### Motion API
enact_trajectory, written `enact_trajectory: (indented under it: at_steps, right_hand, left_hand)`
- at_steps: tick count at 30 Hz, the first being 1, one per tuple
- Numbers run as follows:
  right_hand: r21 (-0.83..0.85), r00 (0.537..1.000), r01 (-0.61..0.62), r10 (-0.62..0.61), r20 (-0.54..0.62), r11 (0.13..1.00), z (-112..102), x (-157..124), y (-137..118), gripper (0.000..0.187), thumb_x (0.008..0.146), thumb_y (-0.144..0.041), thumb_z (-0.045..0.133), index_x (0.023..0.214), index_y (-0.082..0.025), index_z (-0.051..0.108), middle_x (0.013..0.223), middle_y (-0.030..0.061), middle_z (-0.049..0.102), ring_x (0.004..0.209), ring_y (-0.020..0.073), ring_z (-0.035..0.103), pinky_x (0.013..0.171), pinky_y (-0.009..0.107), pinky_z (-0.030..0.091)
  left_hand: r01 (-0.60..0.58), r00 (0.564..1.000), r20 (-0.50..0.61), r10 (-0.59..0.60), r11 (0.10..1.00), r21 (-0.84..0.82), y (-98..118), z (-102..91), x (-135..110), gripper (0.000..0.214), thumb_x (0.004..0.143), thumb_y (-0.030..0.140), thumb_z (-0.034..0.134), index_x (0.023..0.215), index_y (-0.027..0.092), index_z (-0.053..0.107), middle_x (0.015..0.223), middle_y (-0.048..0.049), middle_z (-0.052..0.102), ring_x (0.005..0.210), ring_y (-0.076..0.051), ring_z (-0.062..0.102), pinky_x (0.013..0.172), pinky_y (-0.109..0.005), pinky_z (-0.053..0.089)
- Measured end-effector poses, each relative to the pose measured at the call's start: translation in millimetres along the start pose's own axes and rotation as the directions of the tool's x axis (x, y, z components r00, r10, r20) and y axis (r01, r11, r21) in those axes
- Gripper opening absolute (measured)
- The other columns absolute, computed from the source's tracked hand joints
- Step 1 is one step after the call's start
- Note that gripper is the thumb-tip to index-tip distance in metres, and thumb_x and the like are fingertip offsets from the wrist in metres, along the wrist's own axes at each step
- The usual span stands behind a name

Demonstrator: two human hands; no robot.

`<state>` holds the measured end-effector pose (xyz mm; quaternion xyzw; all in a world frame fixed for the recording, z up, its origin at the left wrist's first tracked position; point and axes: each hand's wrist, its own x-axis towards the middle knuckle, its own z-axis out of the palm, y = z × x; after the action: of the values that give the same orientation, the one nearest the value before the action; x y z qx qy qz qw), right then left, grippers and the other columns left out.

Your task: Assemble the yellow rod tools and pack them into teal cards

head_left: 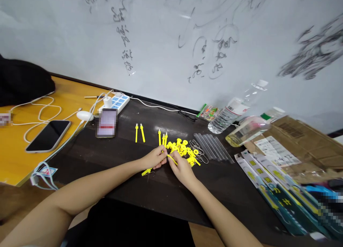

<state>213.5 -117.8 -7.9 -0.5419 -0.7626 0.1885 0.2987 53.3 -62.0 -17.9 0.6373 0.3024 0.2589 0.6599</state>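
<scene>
My left hand is closed in a pinch above the dark table; what its fingertips grip is too small to make out. Just beside it, my right hand is closed on a thin yellow plastic stick, its end reaching toward the left fingertips. A yellow clip-like piece lies below my left hand. Beyond the hands is a pile of small yellow plastic parts. Several yellow sticks with metal tips lie farther back, among them a pair on the left. Bent wire loops lie right of the pile.
Clear plastic tubes lie to the right, near a water bottle and a bottle of yellow liquid. Boxed packages and a cardboard box fill the right side. A phone leans by a power strip.
</scene>
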Motion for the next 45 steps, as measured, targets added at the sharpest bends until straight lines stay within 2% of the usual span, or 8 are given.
enact_trajectory:
  at_steps: [5, 15, 26, 29, 32, 37, 41, 45]
  right_hand:
    - [0.167, 0.996, -0.032, 0.045, -0.074, 0.985, 0.7, 1.9, 3.1, 0.016, 0.092, -0.032, 0.039, 0.081, -0.022, 0.044, 0.068, -0.0019, 0.055, 0.059, 0.0135, 0.053, 0.059, 0.024, 0.039]
    - [0.058, 0.999, 0.022, -0.020, -0.036, 0.998, 2.9, 1.2, 3.5, 0.011, 0.091, -0.028, 0.039, 0.083, -0.022, 0.045, 0.077, 0.0010, 0.061, 0.065, 0.0155, 0.059, 0.061, 0.024, 0.041]
    - [0.094, 0.998, 0.006, 0.000, -0.064, 0.996, 2.2, 1.7, 0.7, 0.014, 0.091, -0.030, 0.038, 0.080, -0.022, 0.042, 0.073, 0.0002, 0.059, 0.064, 0.0149, 0.058, 0.058, 0.023, 0.040]
    - [0.038, 0.999, 0.015, -0.013, -0.047, 0.999, 3.5, 1.4, 2.3, 0.012, 0.092, -0.029, 0.037, 0.082, -0.022, 0.042, 0.074, 0.0009, 0.061, 0.063, 0.0155, 0.060, 0.058, 0.024, 0.041]
    - [-0.137, 0.999, 0.029, -0.033, -0.030, 0.990, 6.2, 0.7, 4.7, 0.012, 0.092, -0.027, 0.035, 0.085, -0.022, 0.043, 0.073, 0.0024, 0.063, 0.060, 0.0171, 0.062, 0.055, 0.023, 0.038]
    - [-0.448, 0.997, 0.077, -0.074, 0.026, 0.891, 9.9, -0.7, 5.6, 0.013, 0.092, -0.023, 0.035, 0.085, -0.019, 0.046, 0.067, 0.0043, 0.065, 0.055, 0.0176, 0.062, 0.047, 0.023, 0.030]
    - [-0.444, 0.997, 0.075, -0.055, 0.057, 0.893, 10.1, -0.9, 4.2, 0.009, 0.091, -0.022, 0.038, 0.089, -0.019, 0.046, 0.069, 0.0026, 0.067, 0.054, 0.0158, 0.062, 0.047, 0.022, 0.029]
    - [-0.428, 0.996, 0.084, -0.080, 0.028, 0.900, 10.0, -1.2, 4.1, 0.010, 0.090, -0.021, 0.039, 0.086, -0.020, 0.047, 0.068, 0.0036, 0.066, 0.054, 0.0162, 0.061, 0.047, 0.022, 0.028]
  left_hand:
    - [0.025, 1.000, 0.016, -0.025, 0.999, -0.047, 2.4, -1.4, 0.7, 0.025, 0.085, 0.044, 0.044, 0.083, 0.021, 0.034, 0.052, 0.0112, 0.046, 0.027, -0.002, 0.032, 0.029, -0.011, 0.021]
    - [0.032, 0.999, 0.003, -0.032, 0.998, -0.047, 1.0, -0.4, 1.5, 0.023, 0.085, 0.042, 0.045, 0.083, 0.021, 0.035, 0.051, 0.0109, 0.047, 0.027, -0.002, 0.032, 0.028, -0.011, 0.021]
    - [0.030, 1.000, -0.002, -0.030, 0.997, -0.069, 3.3, -0.3, 0.7, 0.019, 0.086, 0.037, 0.043, 0.083, 0.021, 0.035, 0.051, 0.0108, 0.047, 0.027, -0.002, 0.032, 0.027, -0.011, 0.022]
    - [0.039, 0.999, -0.017, -0.040, 0.997, -0.062, 4.5, 0.2, 0.3, 0.017, 0.086, 0.035, 0.043, 0.082, 0.021, 0.034, 0.051, 0.0107, 0.047, 0.027, -0.002, 0.032, 0.028, -0.011, 0.022]
    - [0.039, 0.999, -0.028, -0.040, 0.998, -0.051, 3.8, 0.7, 0.5, 0.017, 0.087, 0.034, 0.043, 0.082, 0.020, 0.034, 0.052, 0.0107, 0.048, 0.027, -0.002, 0.033, 0.028, -0.011, 0.023]
    - [0.002, 0.998, -0.066, -0.002, 1.000, -0.007, 2.4, 3.5, -1.2, 0.017, 0.087, 0.035, 0.041, 0.082, 0.021, 0.033, 0.054, 0.0106, 0.048, 0.027, -0.002, 0.033, 0.028, -0.011, 0.022]
    - [-0.035, 0.996, -0.080, 0.038, 0.998, 0.042, 5.3, 7.1, -4.6, 0.016, 0.089, 0.035, 0.040, 0.084, 0.021, 0.034, 0.056, 0.0103, 0.047, 0.030, -0.002, 0.034, 0.029, -0.010, 0.025]
    - [-0.023, 0.996, -0.089, 0.026, 0.999, 0.036, 6.6, 7.3, -4.7, 0.016, 0.089, 0.034, 0.040, 0.084, 0.021, 0.033, 0.056, 0.0102, 0.047, 0.029, -0.001, 0.034, 0.029, -0.009, 0.025]
